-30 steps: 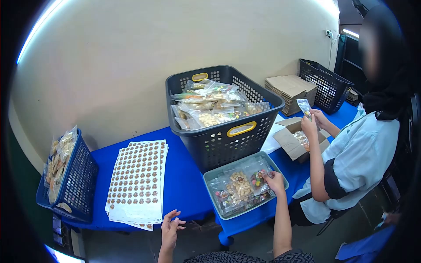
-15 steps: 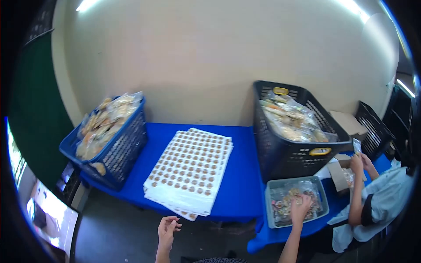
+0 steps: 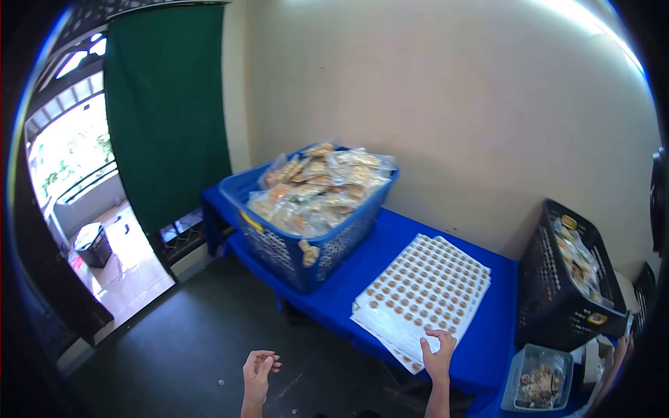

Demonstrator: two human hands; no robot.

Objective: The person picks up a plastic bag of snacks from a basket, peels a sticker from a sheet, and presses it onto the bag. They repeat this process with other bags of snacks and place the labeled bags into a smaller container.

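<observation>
Sheets of round brown stickers lie stacked on the blue-covered table. Over their lower right edge is my right hand, thumb and fingers curved apart with no object visible between them. My left hand is in front of the table, over the floor, with its fingers curled towards the thumb; whatever it may hold is too small to make out. To the right, a clear tub holds small packets. A blue basket full of clear bags of food stands left of the sheets.
A black basket with more filled bags stands at the right, beside a cardboard box. Another person's arm shows at the right edge. At the left hang a green curtain and an open doorway.
The view has swung left, bringing the blue basket and doorway further in. My right hand has left the tub of packets and is now over the sticker sheets. My left hand remains curled.
</observation>
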